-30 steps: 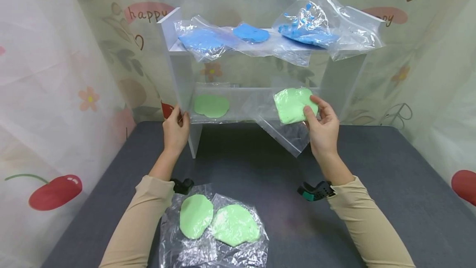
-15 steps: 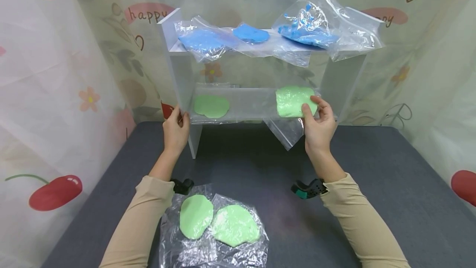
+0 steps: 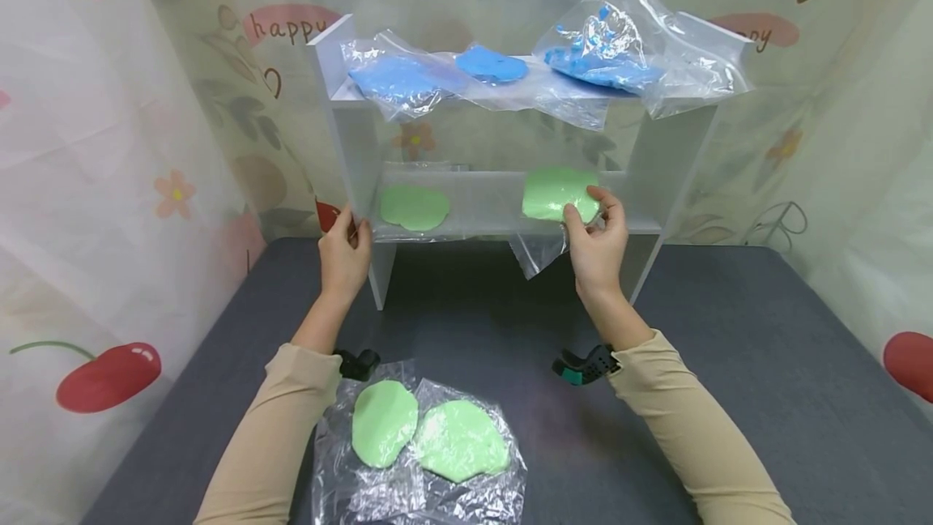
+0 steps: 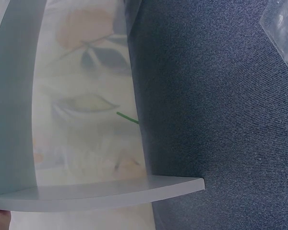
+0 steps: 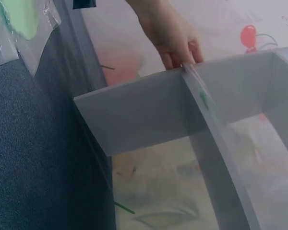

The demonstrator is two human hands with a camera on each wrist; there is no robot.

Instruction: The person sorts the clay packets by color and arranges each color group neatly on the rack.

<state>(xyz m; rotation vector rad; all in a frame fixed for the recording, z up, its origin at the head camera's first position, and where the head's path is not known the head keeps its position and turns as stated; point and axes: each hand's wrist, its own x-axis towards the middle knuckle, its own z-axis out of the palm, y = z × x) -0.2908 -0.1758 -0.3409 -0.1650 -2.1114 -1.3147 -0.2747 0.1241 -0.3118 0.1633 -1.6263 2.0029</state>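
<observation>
In the head view, my left hand (image 3: 344, 259) grips the front edge of the left side panel (image 3: 357, 160) of a white two-tier shelf (image 3: 488, 201). My right hand (image 3: 601, 245) pinches the right edge of a clear zip bag holding a flat, soft-looking green slab (image 3: 557, 194), at the right half of the lower board. A loose corner of that bag hangs below the board's front edge. Left of it on the same board lies another bagged green slab (image 3: 415, 209). The right wrist view also shows the left hand (image 5: 170, 36) at the panel; the held bag is hardly visible there.
Bags with a blue slab (image 3: 399, 78), a smaller blue piece (image 3: 492, 64) and blue lumps (image 3: 605, 67) lie on the top board, some overhanging its front. On the dark table (image 3: 729, 330), two bagged green slabs (image 3: 385, 424) lie between the forearms.
My right hand has moved left with the bagged green slab, which has tipped flatter over the lower board. My left hand has stayed on the side panel.
</observation>
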